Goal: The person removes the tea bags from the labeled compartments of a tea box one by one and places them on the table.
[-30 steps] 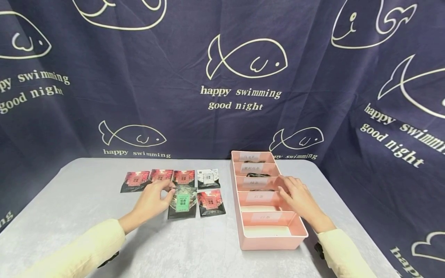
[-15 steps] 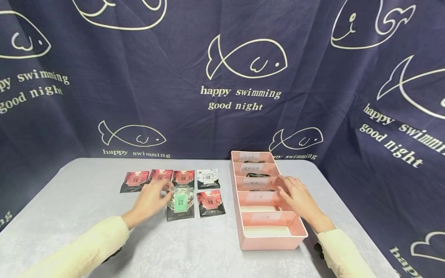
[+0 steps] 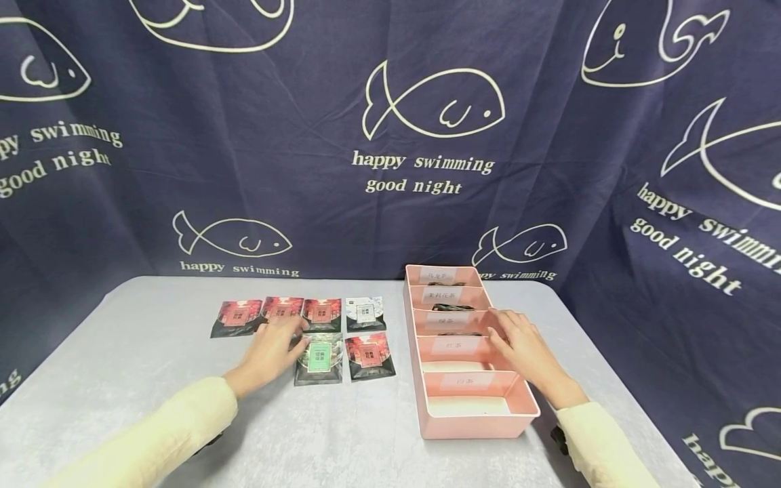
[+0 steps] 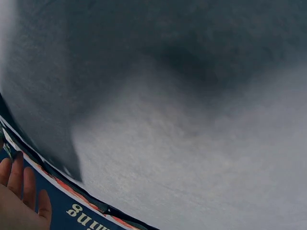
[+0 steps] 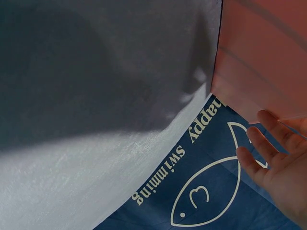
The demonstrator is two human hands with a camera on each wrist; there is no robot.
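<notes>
In the head view my left hand (image 3: 274,349) pinches the upper left corner of a tea packet with a green label (image 3: 320,358). A sliver of that packet (image 4: 6,149) shows by the fingertips in the left wrist view; the thumb is hidden there. My right hand (image 3: 521,346) rests on the right rim of a pink divided box (image 3: 482,427), thumb over the inside. Seen from the right wrist, this hand's fingers (image 5: 256,165) are extended and spread, near the box's outer wall (image 5: 261,62).
Red-labelled packets (image 3: 240,315) lie in a row behind the left hand. A white packet (image 3: 365,313) and another red packet (image 3: 370,356) lie toward the box. Paper labels mark the compartments; dark packets (image 3: 453,308) stand in the back ones. A curtain (image 3: 317,169) hangs behind the table.
The green-labelled packet shifted slightly left and nearer, then back right and away with my left hand, and now lies flatter. My right hand and the box have not visibly moved.
</notes>
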